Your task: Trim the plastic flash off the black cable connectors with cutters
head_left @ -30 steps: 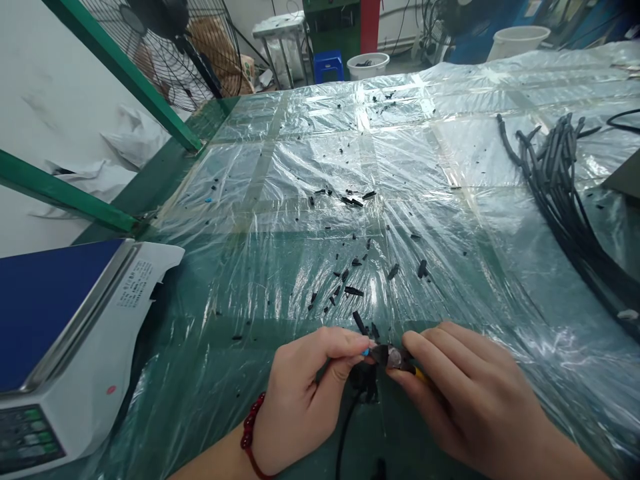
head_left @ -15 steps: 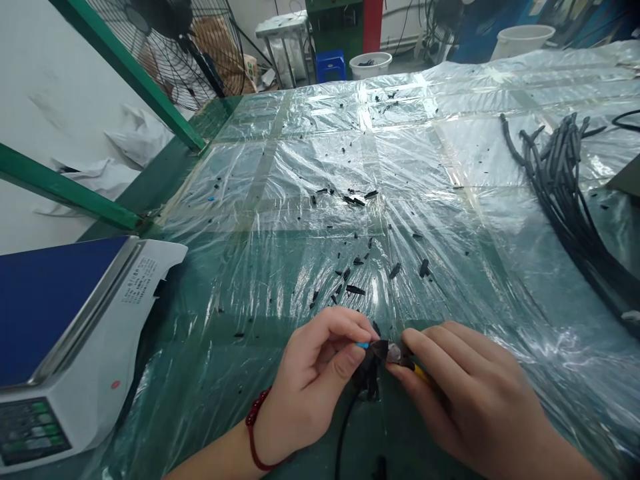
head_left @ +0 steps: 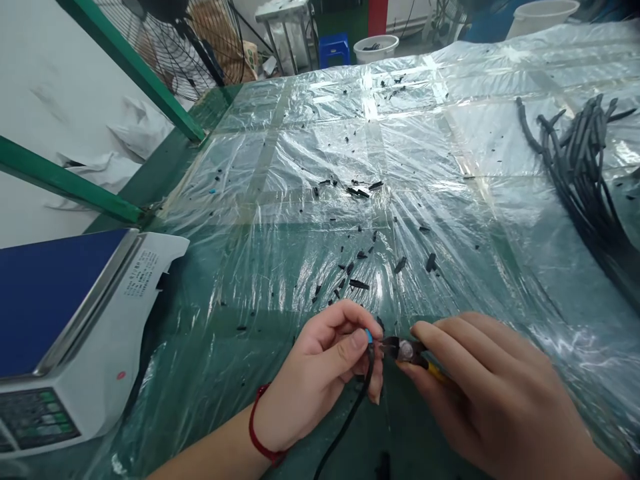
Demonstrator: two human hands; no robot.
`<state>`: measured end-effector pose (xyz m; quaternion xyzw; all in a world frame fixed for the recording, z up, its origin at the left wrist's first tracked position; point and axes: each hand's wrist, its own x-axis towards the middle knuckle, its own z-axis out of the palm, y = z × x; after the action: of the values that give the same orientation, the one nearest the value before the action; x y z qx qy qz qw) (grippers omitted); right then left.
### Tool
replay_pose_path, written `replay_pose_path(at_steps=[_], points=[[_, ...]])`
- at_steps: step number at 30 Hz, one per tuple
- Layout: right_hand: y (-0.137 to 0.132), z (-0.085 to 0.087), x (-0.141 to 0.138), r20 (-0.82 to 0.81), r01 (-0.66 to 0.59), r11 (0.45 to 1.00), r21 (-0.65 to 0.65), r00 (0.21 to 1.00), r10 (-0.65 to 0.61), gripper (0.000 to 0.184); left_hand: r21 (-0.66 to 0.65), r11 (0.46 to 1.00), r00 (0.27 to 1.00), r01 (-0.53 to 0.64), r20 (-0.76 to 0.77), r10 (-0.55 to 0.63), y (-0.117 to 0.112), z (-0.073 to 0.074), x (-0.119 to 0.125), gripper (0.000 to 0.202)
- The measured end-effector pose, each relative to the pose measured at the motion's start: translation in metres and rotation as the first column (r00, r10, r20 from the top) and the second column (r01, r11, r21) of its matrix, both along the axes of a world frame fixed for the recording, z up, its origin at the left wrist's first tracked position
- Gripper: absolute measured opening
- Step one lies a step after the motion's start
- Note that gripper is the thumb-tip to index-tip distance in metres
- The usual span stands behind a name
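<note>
The left hand [head_left: 320, 373] pinches the end of a black cable [head_left: 350, 417] between thumb and fingers, a bit of blue wire [head_left: 369, 335] showing at the tip. The right hand [head_left: 490, 393] is closed around small cutters [head_left: 405, 350] with yellow handles (the tip sits just beside the cable end). Both hover low over the plastic-covered green table [head_left: 280, 267], near scattered black offcuts [head_left: 357, 283]. A scale [head_left: 75, 320] sits at the left; a bundle of black cables [head_left: 585, 167] lies at the right.

Single head cam, looks fwd/down, close on hands, table [head_left: 300, 173] beyond.
</note>
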<state>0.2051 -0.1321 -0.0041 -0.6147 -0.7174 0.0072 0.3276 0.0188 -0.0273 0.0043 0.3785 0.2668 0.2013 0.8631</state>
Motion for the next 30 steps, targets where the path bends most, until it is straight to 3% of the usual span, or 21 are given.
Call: replay_pose_path(at_steps=[30], points=[[-0.0026, -0.0012, 0.0000, -0.027, -0.024, 0.999, -0.041, 0.999, 0.022, 0.021, -0.302, 0.953, 0.994, 0.021, 0.110, 0.013, -0.0033, -0.0051, 0.0008, 0.017]])
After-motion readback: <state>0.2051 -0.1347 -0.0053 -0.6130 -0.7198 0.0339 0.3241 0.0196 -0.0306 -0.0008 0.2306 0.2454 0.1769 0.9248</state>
